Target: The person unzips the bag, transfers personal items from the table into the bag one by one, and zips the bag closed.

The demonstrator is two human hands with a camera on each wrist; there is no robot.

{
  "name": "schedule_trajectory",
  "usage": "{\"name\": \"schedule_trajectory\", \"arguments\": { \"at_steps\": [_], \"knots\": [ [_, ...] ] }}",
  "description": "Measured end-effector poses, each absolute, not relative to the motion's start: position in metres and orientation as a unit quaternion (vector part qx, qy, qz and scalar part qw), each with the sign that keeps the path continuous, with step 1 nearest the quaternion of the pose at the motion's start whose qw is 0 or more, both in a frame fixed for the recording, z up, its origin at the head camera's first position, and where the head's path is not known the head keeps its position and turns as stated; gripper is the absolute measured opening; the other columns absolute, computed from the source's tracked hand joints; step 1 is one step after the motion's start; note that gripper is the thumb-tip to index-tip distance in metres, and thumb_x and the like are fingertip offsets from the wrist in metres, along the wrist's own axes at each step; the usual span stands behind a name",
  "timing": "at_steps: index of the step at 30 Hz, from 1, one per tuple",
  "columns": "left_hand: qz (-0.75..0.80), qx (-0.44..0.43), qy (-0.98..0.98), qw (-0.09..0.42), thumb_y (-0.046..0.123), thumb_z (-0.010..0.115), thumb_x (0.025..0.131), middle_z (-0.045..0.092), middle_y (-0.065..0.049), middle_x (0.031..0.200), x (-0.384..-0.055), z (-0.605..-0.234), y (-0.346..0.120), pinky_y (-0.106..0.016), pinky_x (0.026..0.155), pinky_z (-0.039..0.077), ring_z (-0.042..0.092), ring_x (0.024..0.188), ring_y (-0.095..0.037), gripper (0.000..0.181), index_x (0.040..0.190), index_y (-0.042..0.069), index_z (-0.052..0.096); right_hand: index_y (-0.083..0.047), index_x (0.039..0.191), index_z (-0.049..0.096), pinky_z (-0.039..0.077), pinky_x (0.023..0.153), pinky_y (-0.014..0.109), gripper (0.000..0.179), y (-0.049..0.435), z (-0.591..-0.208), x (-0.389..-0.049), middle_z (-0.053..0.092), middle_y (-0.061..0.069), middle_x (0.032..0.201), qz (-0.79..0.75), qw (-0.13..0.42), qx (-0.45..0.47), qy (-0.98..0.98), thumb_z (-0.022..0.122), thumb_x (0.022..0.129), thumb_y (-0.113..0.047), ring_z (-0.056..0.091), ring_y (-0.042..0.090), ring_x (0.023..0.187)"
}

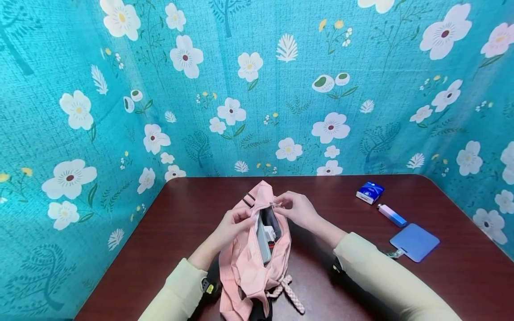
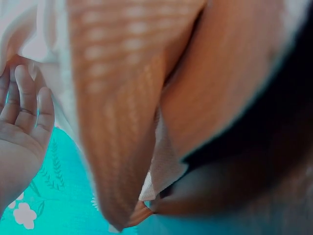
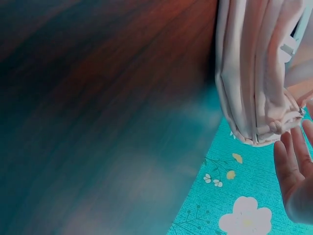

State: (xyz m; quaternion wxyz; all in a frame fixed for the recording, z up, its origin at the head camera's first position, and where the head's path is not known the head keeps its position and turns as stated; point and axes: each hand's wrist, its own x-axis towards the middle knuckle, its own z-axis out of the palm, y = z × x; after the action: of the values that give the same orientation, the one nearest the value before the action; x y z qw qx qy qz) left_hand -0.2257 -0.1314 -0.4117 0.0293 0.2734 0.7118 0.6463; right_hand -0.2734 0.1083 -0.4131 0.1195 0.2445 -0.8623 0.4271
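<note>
A pink bag (image 1: pixel 250 269) stands on the dark red table, its zip opening spread wide and facing up. Inside show a pale phone-like slab (image 1: pixel 263 243), a small white item (image 1: pixel 269 232) and a bit of red. My left hand (image 1: pixel 238 221) pinches the left edge of the opening between thumb and fingers. At the far end of the zip, my right hand (image 1: pixel 298 208) pinches the zip pull (image 1: pixel 275 204). The left wrist view is mostly filled by the bag's ribbed strap (image 2: pixel 117 98). In the right wrist view the bag's side (image 3: pixel 249 73) hangs beside my right fingers (image 3: pixel 288 161).
To the right lie a blue and white tissue pack (image 1: pixel 370 192), a pink-to-blue stick-shaped item (image 1: pixel 392 216) and a blue card holder (image 1: pixel 415 242) with a patterned lanyard (image 1: pixel 395 254). A braided pink cord (image 1: pixel 295 299) trails from the bag. Behind the table (image 1: pixel 176 223) hangs a floral turquoise cloth (image 1: pixel 257 107).
</note>
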Motion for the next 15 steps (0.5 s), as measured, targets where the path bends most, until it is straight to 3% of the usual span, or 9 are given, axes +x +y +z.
{"name": "schedule_trajectory", "arguments": {
  "at_steps": [6,15],
  "knots": [
    [0.646,0.273,0.713,0.032,-0.002,0.059,0.093,0.054,0.002,0.076,-0.2243,-0.4103,-0.1324,-0.021,0.063,0.038,0.046,0.070,-0.015,0.009,0.094,-0.010,0.059,-0.015,0.095,0.075,0.051,0.072,0.036,0.014,0.1009,-0.4169,-0.2775,0.066,-0.006,0.083,0.394,0.134,0.235,-0.878,0.079,0.081,-0.014,0.065,0.015,0.079],
    [0.642,0.286,0.711,0.035,-0.001,0.058,0.094,0.054,0.002,0.075,-0.2249,-0.4126,-0.1326,-0.021,0.062,0.038,0.045,0.068,-0.013,0.010,0.092,-0.010,0.059,-0.014,0.091,0.077,0.048,0.065,0.031,0.011,0.1004,-0.4200,-0.2805,0.062,-0.007,0.076,0.387,0.152,0.222,-0.882,0.079,0.080,-0.010,0.059,0.012,0.070]
  ]
}}
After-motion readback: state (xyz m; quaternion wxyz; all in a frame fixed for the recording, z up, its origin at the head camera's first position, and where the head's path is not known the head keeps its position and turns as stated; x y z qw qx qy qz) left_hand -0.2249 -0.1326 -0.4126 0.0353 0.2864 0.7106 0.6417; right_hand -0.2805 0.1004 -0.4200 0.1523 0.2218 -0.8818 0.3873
